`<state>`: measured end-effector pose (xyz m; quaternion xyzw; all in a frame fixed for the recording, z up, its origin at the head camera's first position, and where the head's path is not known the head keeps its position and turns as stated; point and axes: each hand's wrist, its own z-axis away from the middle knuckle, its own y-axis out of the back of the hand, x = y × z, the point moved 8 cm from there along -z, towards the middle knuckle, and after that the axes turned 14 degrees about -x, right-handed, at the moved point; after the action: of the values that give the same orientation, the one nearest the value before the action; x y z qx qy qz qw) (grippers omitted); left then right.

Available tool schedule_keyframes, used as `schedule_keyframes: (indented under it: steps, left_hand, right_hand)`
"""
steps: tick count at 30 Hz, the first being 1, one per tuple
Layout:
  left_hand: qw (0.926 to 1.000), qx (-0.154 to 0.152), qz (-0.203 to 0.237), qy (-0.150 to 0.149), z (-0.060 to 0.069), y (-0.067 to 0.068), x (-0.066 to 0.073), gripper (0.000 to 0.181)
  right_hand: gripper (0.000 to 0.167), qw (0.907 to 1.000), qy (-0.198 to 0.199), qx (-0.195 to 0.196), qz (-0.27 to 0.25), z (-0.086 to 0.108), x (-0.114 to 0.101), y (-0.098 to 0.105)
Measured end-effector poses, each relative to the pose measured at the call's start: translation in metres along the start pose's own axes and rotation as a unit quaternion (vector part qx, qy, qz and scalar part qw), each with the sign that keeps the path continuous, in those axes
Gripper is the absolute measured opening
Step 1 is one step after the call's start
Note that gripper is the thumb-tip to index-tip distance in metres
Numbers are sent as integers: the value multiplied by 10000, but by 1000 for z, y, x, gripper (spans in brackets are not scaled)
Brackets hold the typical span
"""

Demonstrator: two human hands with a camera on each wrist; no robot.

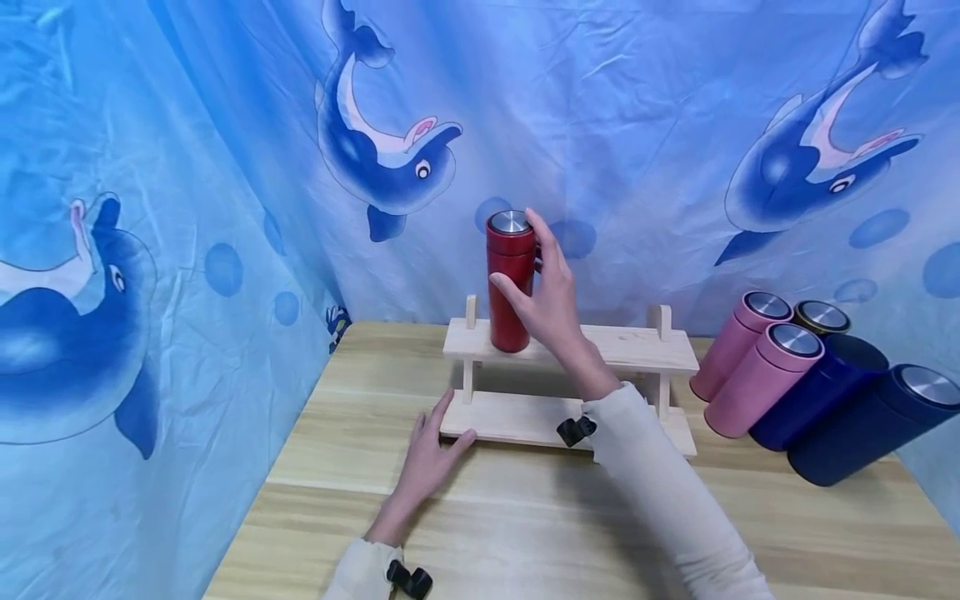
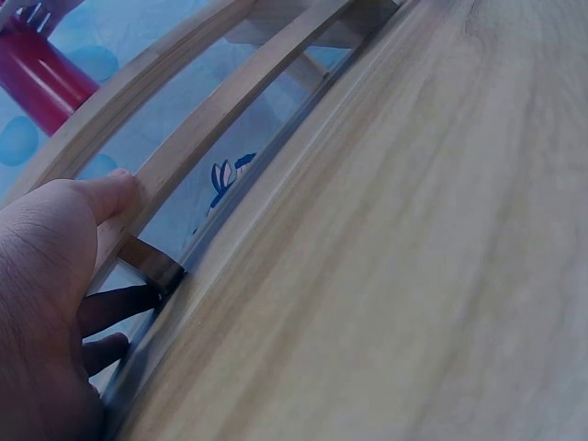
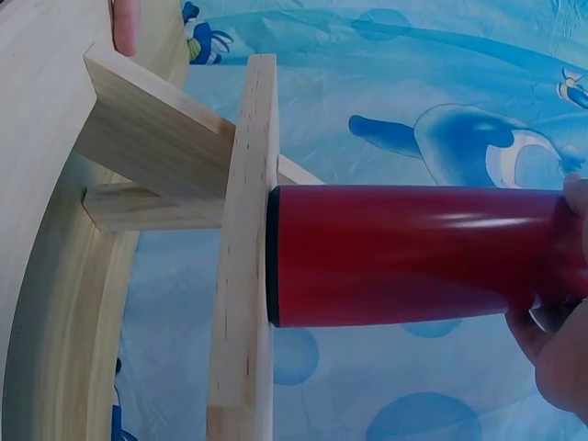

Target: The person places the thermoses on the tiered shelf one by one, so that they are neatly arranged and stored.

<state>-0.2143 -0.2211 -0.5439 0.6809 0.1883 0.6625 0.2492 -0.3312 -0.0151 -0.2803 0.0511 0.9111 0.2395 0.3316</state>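
A red bottle (image 1: 508,312) with a silver lid stands upright at the left end of the upper board (image 1: 622,346) of a two-tier wooden rack. My right hand (image 1: 553,304) grips its upper part, thumb across the front. The right wrist view has the bottle (image 3: 413,257) with its base against the board (image 3: 241,276), and part of the hand (image 3: 565,358) at its top. My left hand (image 1: 427,462) holds the left end of the lower board (image 1: 517,418). In the left wrist view, that hand (image 2: 46,276) has its thumb on the wood, other fingers partly hidden.
Right of the rack, several bottles stand close together on the wooden table (image 1: 510,533): two pink (image 1: 757,392), a dark one with a gold rim (image 1: 823,317) behind, and two blue (image 1: 862,433). A blue dolphin-print curtain (image 1: 600,100) hangs behind and at the left.
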Motion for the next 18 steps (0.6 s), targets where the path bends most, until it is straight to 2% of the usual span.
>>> schedule_keyframes:
  steps: [11,18]
  left_hand:
    - [10000,52,60,35,1,-2,-1,88]
    - [10000,69,57,26,1,0,1,88]
  right_hand:
    - [113,9990,-304,-315,48,11,3,3]
    - [110,9994,-258,-154,151,42,-2,18]
